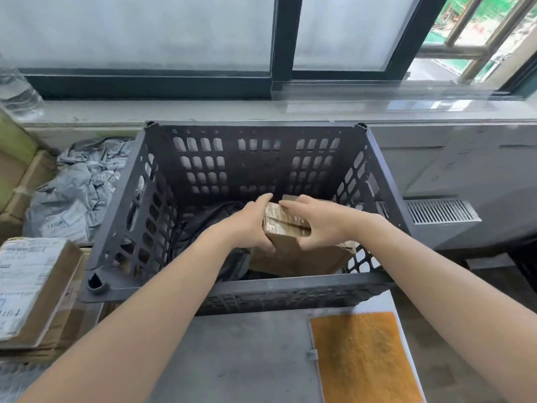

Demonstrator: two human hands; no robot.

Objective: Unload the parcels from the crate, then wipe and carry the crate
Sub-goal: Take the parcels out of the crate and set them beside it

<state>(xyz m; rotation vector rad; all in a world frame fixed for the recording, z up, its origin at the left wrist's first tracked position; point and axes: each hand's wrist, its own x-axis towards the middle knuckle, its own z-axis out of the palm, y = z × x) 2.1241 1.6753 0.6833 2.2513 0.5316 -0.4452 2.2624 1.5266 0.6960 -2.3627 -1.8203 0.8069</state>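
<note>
I was partway through unloading. Both hands were down inside the crate (pixel 261 289): my left hand (pixel 250 225) and right hand (pixel 313 222) gripped a small taped parcel (pixel 286 225) from opposite sides, fingers curled round its edges. It sat low in the crate, over a larger brown box (pixel 293 260), with a black bag (pixel 209 222) beside it, so I judged three items were left to remove. Left of the crate lay grey mailers (pixel 75 193) and a labelled carton (pixel 29 283), probably already out. The orange cloth (pixel 363 359) lay in front of the crate; wiping and carrying remained.
</note>
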